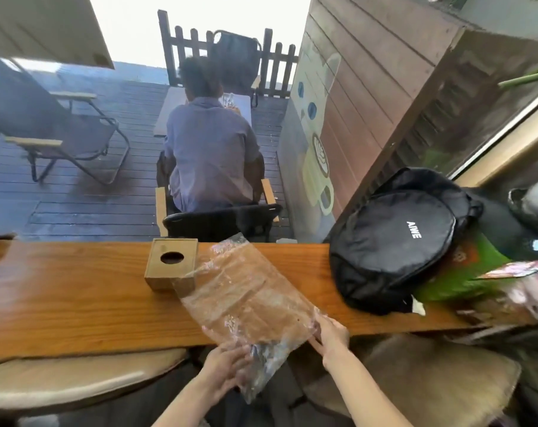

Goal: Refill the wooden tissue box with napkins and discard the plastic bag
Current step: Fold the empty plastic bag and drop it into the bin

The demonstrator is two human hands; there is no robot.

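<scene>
A wooden tissue box [171, 264] with a round hole in its lid stands on the long wooden counter [76, 297]; no napkin shows in the hole. A clear, empty plastic bag [246, 291] lies across the counter, its far end against the box's right side and its near end hanging over the front edge. My left hand [227, 369] grips the bag's near end below the counter edge. My right hand [330, 337] holds the bag's right corner at the counter edge.
A black backpack [390, 241] lies on the counter to the right, beside green and pink packages [464, 272]. Cushioned stools [76, 377] sit under the counter. Beyond the glass, a person [210, 155] sits on a deck chair, back turned.
</scene>
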